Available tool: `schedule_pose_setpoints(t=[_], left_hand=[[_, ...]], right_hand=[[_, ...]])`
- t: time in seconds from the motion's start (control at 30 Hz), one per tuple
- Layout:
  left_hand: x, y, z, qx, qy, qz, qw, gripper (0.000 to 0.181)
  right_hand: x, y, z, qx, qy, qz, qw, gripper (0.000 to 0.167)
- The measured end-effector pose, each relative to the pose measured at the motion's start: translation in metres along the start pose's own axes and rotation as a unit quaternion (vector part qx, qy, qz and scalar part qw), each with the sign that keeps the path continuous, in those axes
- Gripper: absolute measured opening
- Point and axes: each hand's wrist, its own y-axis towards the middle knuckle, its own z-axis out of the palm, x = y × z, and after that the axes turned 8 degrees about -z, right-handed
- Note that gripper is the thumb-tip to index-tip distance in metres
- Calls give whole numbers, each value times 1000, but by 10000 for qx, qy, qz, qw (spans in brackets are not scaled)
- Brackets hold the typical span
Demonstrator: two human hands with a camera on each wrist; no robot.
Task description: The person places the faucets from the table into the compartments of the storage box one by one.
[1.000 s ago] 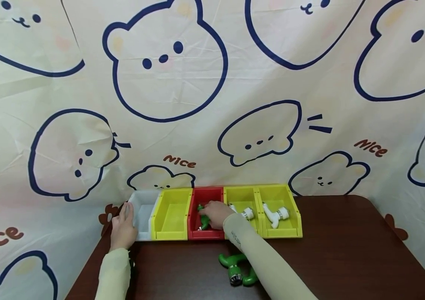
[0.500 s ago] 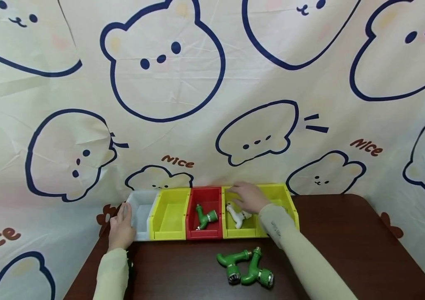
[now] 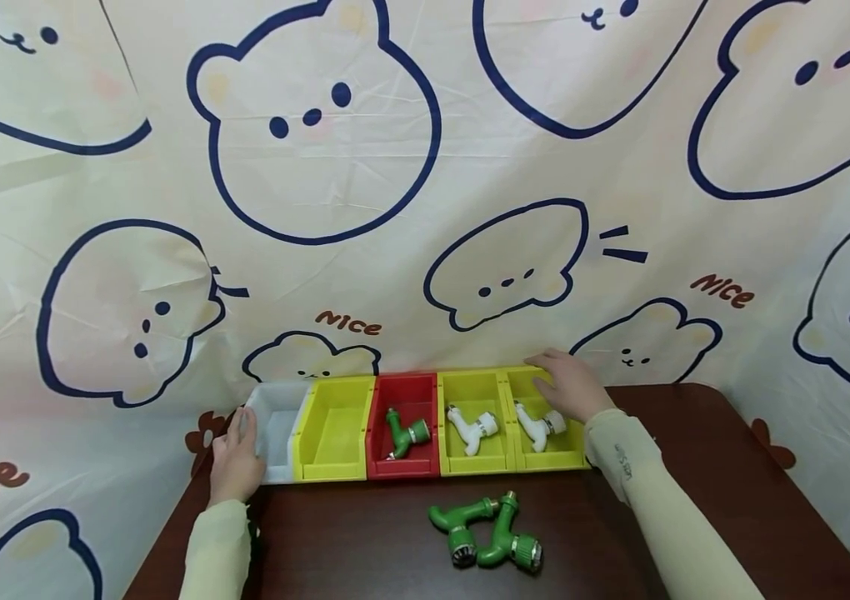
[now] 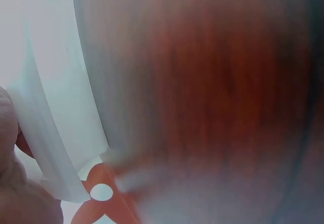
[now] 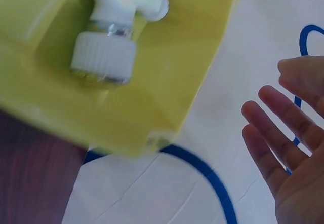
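Note:
My left hand (image 3: 236,462) rests against the outer left side of a pale grey bin (image 3: 279,476) at the row's left end, fingers fairly straight. Over the back right corner of the rightmost yellow bin (image 3: 554,459) is my right hand (image 3: 573,387); the right wrist view shows its fingers spread, holding nothing. That bin contains a white tap (image 3: 539,427), and the yellow bin (image 3: 474,466) beside it has another white tap (image 3: 472,429). A green tap (image 3: 406,433) lies in the red bin (image 3: 403,469).
Two more green taps, one left (image 3: 460,527) and one right (image 3: 507,537), lie on the dark wooden table (image 3: 350,542) before the bins. Another yellow bin (image 3: 334,469) stands between the grey and red ones. A printed cloth (image 3: 395,283) hangs behind the row.
My right hand has moved from the red bin rightwards across the yellow bins to the row's right end. The green tap stays in the red bin. My left hand remains at the grey bin.

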Motion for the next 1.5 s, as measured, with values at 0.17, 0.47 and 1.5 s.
schedule_pose_setpoints(t=[0.17, 0.47, 1.5], left_hand=[[4, 0, 0, -75, -39, 4, 10000, 89], [8, -6, -4, -607, -199, 151, 9978, 80], [-196, -127, 43, -148, 479, 4115, 9100, 67]], right_hand=[[-10, -12, -2, -63, -35, 218, 9997, 38], [-34, -26, 7, -383, 81, 593, 9975, 44], [-52, -17, 47, 835, 908, 1929, 9734, 60]])
